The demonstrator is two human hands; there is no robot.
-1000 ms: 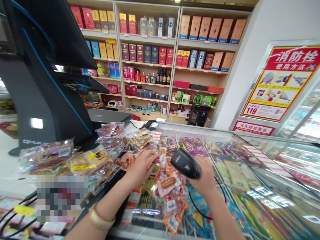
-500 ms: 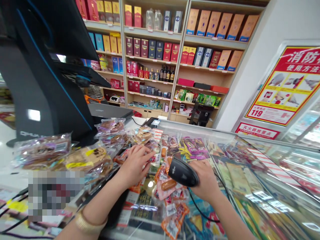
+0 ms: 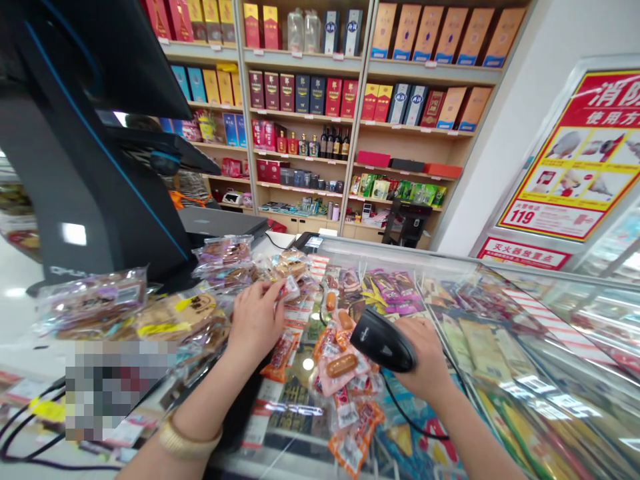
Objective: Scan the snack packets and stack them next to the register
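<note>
Head view: scanner [image 3: 383, 341] nose-left, axis aslant

Stocked shelves [image 3: 385, 143], a checkout terminal [image 3: 100, 177] and barcode scanner [image 3: 383, 341] mark a shop.

A strip of bare glass tabletop [image 3: 306, 383] lies between an orange-and-clear plastic packet [image 3: 281, 358] beside the left hand [image 3: 257, 319] and a heap of plastic-wrapped orange sausages [image 3: 343, 365]. Clear plastic packs of flat brown food [image 3: 185, 317] and a black, blue-trimmed monitor stand [image 3: 100, 180] block the left; a slack black cable [image 3: 419, 433] loops below the right hand [image 3: 424, 353].
</note>
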